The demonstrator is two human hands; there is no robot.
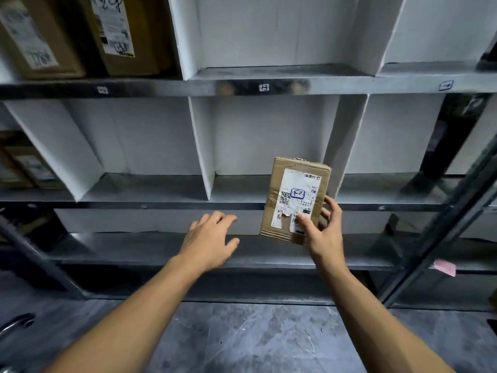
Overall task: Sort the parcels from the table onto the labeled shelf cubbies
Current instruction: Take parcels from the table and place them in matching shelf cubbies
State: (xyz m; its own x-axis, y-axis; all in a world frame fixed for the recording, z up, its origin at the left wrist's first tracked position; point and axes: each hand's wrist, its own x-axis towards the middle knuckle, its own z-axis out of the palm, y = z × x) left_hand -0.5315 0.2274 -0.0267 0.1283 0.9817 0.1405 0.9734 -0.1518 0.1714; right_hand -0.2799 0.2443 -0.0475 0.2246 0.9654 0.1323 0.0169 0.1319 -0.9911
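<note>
We see the right hand (324, 232) gripping a small brown parcel (294, 200) by its lower right corner, thumb across the white label (294, 201) and fingers wrapped round the edge behind. The parcel is held upright, tilted a little, in front of the shelf (242, 87), its top reaching into the mouth of the middle cubby (263, 146) of the middle row, close to that cubby's right divider (347, 135). We cannot tell whether it touches the ledge. The label carries a code square and a blue-boxed handwritten mark; the print is upside down to us.

The left hand (209, 238) holds nothing: palm down, fingers loosely spread, it hovers in front of the lower ledge, to the left of the parcel and apart from it.

The shelf's white dividers split each row into cubbies, and small tags (264, 87) sit on the front edge of the upper ledge. Two brown boxes (80, 33) with labels stand in the top left cubby, and another box (24, 168) shows at the far left of the middle row. A pink note (445, 267) sticks out at the lower right. Below is grey floor (255, 340).
</note>
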